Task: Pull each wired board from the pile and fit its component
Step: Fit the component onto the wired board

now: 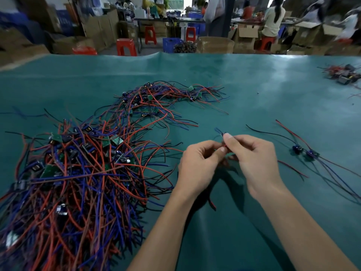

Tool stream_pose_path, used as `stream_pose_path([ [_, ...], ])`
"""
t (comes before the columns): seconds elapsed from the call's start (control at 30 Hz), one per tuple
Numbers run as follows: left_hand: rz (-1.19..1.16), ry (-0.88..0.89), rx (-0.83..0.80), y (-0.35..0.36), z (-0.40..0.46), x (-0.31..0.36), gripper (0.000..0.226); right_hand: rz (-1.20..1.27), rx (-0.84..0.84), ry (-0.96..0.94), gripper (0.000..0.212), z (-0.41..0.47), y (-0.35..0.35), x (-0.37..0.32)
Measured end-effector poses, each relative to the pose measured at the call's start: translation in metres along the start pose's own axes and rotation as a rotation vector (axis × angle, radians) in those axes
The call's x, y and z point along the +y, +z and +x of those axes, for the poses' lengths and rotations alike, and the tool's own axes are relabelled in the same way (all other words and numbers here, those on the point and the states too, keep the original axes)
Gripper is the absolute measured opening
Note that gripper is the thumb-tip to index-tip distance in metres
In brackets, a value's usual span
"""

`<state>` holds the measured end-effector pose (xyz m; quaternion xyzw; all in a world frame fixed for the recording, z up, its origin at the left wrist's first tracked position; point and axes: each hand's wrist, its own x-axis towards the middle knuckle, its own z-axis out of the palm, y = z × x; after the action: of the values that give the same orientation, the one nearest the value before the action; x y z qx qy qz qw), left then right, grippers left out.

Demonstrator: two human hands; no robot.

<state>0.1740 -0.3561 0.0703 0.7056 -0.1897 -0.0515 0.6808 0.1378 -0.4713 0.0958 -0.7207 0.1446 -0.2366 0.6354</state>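
A big pile of wired boards [82, 165], small green boards with red, blue and black leads, covers the left of the green table mat [244, 90]. Above the mat's middle, my left hand [197, 165] and my right hand [257, 159] meet, fingers curled. Between their fingertips they pinch one small wired board [224, 146], mostly hidden; its blue lead sticks up and its red lead trails down under my wrists. Two wired boards [303, 150] lie apart at the right with their leads spread out.
A second, thinner heap of wired boards [166, 96] lies further back. Another small cluster of parts [343, 73] sits at the far right edge. Beyond the table are red stools, cardboard boxes, a blue crate and people at other benches.
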Motion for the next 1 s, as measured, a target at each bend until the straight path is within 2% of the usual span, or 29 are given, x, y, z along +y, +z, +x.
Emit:
stream_pose_path([
  [0.07, 0.049, -0.032, -0.03, 0.0, 0.0, 0.001, 0.019, -0.109, 0.125, -0.136, 0.018, 0.002, -0.005, -0.006],
  [0.17, 0.103, -0.027, -0.054, 0.001, -0.002, 0.004, 0.022, -0.279, 0.31, -0.443, 0.007, 0.006, -0.007, -0.035],
  [0.27, 0.118, -0.035, -0.036, 0.001, -0.003, 0.006, 0.019, -0.27, 0.385, -0.67, 0.01, 0.006, 0.01, -0.08],
  [0.37, 0.208, 0.018, -0.01, 0.001, -0.006, 0.009, 0.018, -0.206, 0.217, -0.856, 0.017, 0.003, 0.053, -0.128],
  [0.43, 0.28, 0.034, 0.037, -0.001, -0.01, 0.01, 0.017, -0.258, -0.138, -0.916, 0.017, 0.0, 0.09, -0.149],
  [0.5, 0.276, -0.031, 0.062, -0.003, -0.009, 0.004, 0.034, -0.422, -0.593, -0.846, 0.025, -0.002, 0.121, -0.156],
  [0.53, 0.251, -0.079, 0.086, -0.002, -0.007, 0.004, 0.032, -0.53, -0.728, -0.795, 0.028, 0.001, 0.133, -0.151],
  [0.57, 0.229, -0.101, 0.109, -0.002, -0.004, 0.004, 0.027, -0.651, -0.781, -0.75, 0.027, 0.008, 0.142, -0.142],
  [0.6, 0.208, -0.095, 0.128, -0.003, -0.002, 0.005, 0.028, -0.763, -0.774, -0.705, 0.024, 0.019, 0.15, -0.129],
  [0.67, 0.253, -0.072, 0.116, -0.001, 0.0, 0.007, 0.036, -0.959, -0.648, -0.535, 0.021, 0.046, 0.152, -0.1],
  [0.73, 0.258, -0.059, 0.146, -0.002, -0.003, 0.007, 0.026, -1.13, -0.571, -0.265, 0.023, 0.065, 0.149, -0.067],
  [0.8, 0.261, -0.063, 0.186, -0.004, -0.003, 0.005, 0.022, -1.216, -0.578, -0.097, 0.03, 0.075, 0.145, -0.043],
  [0.87, 0.328, -0.039, 0.213, -0.005, -0.003, 0.003, 0.023, -1.224, -0.582, -0.077, 0.028, 0.08, 0.147, -0.033],
  [1.0, 0.299, 0.007, 0.294, -0.006, -0.005, 0.006, 0.025, -1.291, -0.633, -0.13, 0.015, 0.085, 0.153, -0.035],
])
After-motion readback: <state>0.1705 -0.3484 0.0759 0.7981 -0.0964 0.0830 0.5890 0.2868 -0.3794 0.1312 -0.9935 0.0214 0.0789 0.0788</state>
